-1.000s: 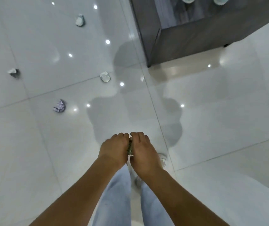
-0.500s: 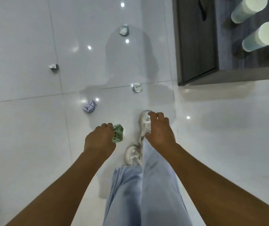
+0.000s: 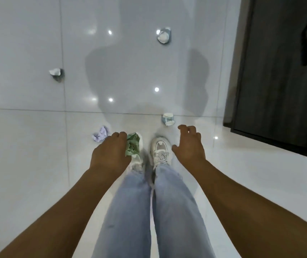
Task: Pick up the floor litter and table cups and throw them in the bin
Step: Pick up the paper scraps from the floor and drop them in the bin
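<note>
A green wad sits gripped in the left hand. The right hand hangs empty, fingers loose. Just ahead of it lies a blue wad; a purple wad lies beyond the left. Floor pickup is underway; next, I judge, comes stooping for the blue wad.

The left hand covers part of the crumpled green printed paper and the left white sneaker; the dark wooden cabinet, at two o'clock, is cut by the frame edge; its dangling black item, perhaps a strap, is unclear.
</note>
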{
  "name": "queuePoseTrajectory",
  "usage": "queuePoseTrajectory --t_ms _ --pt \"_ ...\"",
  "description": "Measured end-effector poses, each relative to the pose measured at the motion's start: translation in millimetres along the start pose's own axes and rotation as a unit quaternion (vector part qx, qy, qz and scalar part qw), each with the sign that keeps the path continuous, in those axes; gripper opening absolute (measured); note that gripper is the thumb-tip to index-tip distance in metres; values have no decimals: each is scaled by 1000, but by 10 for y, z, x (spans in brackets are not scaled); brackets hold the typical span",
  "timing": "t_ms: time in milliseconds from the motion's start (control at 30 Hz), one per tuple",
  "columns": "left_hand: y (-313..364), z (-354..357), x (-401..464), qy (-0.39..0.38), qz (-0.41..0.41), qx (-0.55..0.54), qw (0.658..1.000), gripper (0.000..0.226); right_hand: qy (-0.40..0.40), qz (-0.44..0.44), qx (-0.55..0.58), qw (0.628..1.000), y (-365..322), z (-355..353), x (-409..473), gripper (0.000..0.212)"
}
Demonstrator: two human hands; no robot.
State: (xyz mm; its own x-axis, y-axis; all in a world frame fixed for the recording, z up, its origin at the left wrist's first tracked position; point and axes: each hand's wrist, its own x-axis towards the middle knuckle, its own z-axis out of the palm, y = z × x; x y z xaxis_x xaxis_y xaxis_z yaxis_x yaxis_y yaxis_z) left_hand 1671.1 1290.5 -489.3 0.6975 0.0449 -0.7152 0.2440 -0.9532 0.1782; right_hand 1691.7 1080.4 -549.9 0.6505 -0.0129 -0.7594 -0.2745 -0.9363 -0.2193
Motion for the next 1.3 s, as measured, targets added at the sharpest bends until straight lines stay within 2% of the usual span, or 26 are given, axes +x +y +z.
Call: queuePoseTrajectory --t_ms 400,633,767,933,1100,1300 --pt "-642 740 2183 39 30 -28 998 46 -1 24 -37 999 163 1260 2227 68" --pt "-905 952 2593 7 31 -41 999 42 49 54 -27 997 201 1678 2517 45" --pt "-932 827 2414 3 22 -44 999 45 28 40 -18 999 18 1524 2369 46" --pt "-849 329 1767 -12 -9 -51 999 47 17 -31 -15 999 -547 845 1743 49" --pt "-681 -433 775 -25 -52 -49 997 39 2 -142 -71 987 -1277 -161 712 48" --pt "-656 -1239 -613 34 -118 -88 989 40 -26 -260 -194 946 -2018 -1070 -689 46"
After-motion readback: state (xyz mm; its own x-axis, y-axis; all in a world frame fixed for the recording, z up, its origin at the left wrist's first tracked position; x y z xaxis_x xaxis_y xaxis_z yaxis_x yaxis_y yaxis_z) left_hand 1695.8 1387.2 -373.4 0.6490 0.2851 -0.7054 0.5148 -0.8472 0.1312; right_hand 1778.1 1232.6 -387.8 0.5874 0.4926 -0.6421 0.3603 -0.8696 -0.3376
